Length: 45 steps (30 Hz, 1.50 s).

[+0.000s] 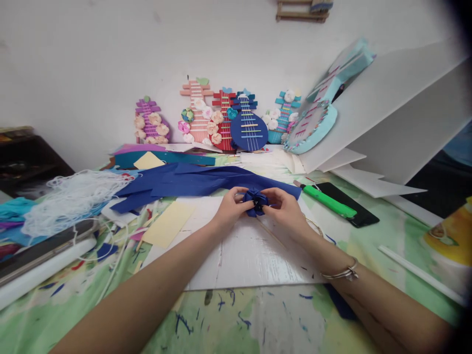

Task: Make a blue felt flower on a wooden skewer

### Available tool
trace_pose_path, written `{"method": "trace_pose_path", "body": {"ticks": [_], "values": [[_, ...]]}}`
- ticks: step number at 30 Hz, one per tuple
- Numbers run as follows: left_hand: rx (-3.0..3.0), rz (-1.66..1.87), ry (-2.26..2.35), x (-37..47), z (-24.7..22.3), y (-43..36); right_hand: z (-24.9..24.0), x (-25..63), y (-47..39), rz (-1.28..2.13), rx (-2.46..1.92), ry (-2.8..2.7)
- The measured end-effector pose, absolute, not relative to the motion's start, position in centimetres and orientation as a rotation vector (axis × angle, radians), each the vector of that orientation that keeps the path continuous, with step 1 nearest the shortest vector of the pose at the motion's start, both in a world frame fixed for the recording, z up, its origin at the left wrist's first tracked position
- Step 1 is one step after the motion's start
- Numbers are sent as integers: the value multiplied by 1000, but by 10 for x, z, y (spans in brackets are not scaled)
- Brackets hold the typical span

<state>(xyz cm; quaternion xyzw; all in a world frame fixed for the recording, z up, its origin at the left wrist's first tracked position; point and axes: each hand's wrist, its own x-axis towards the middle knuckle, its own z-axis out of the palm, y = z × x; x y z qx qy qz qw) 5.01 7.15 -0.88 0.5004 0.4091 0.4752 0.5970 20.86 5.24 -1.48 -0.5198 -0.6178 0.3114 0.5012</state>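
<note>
Between my two hands is a dark blue paper flower (255,197), gripped from both sides above a white board (236,265). My left hand (235,206) pinches its left edge with thumb and fingers. On the other side, my right hand (283,209) closes on its right edge, thumb near the flower's middle. A thin stick (270,232) slants down to the right beneath the flower; whether it joins the flower I cannot tell. Behind my hands lie sheets of blue paper (177,181).
A green utility knife (328,200) lies at right on a black flat object (363,209). White string (73,194) heaps at left, beside a yellow paper piece (167,223). Several paper instruments, one a blue lute (249,129), lean on the wall. A yellow cup (452,236) stands right.
</note>
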Motion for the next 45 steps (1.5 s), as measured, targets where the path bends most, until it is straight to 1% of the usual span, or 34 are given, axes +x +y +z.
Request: {"method": "trace_pose_path", "body": {"ticks": [7,14,19,26,33,45], "values": [[1265,1103,1013,51,-9,72,-13,206,46,631,-1281,-1571],[1552,1166,1097,53,-6,68,-7,206,40,464,-1310,-1679],[1561,1187,1079,54,-7,67,-7,206,40,360,-1336,-1714],[1631,1160,1067,53,-5,63,-7,207,40,398,-1355,-1681],[1612,1155,1039,53,-8,65,-11,212,49,579,-1330,-1596],[1694,1112,1047,52,-7,63,-9,211,43,218,-1337,-1777]]}}
